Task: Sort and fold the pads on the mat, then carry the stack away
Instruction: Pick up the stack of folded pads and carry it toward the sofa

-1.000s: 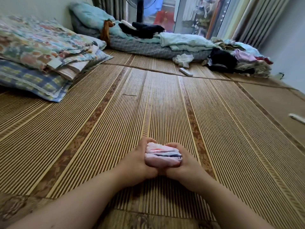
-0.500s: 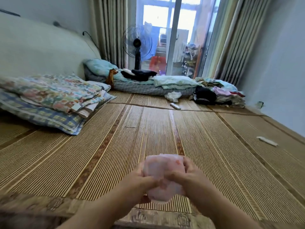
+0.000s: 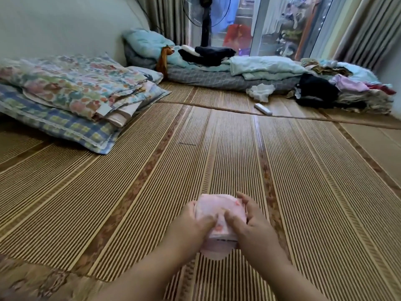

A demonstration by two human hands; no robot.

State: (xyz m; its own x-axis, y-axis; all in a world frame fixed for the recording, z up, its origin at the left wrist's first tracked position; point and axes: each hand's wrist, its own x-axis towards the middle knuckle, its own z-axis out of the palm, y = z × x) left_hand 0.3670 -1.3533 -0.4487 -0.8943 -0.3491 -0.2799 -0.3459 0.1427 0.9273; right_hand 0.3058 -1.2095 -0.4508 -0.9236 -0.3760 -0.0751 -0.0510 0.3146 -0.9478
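Pads (image 3: 219, 220) are bunched into one pink stack at about 6 o'clock in the head view, low in frame, held just above the mat (image 3: 108, 203) as far as I can tell. My left hand (image 3: 195, 224) clamps the left side with the thumb pressed over the top, and my right hand (image 3: 253, 227) does the same on the right, fingers (image 3: 243, 197) curled round the far edge. So both hands are closed on the stack, squeezing it between them.

Only the one view, and it's a bit blurry, so I can't count layers. A rounded flap hangs out underneath, so I'd tuck that in first. Then I'd get my fingers under the bottom and keep both thumbs on top so nothing slides out while carrying. Folded quilts (image 3: 71, 92) sit at 10 o'clock and a clothes pile (image 3: 347, 92) at 2 o'clock, both well apart from me.
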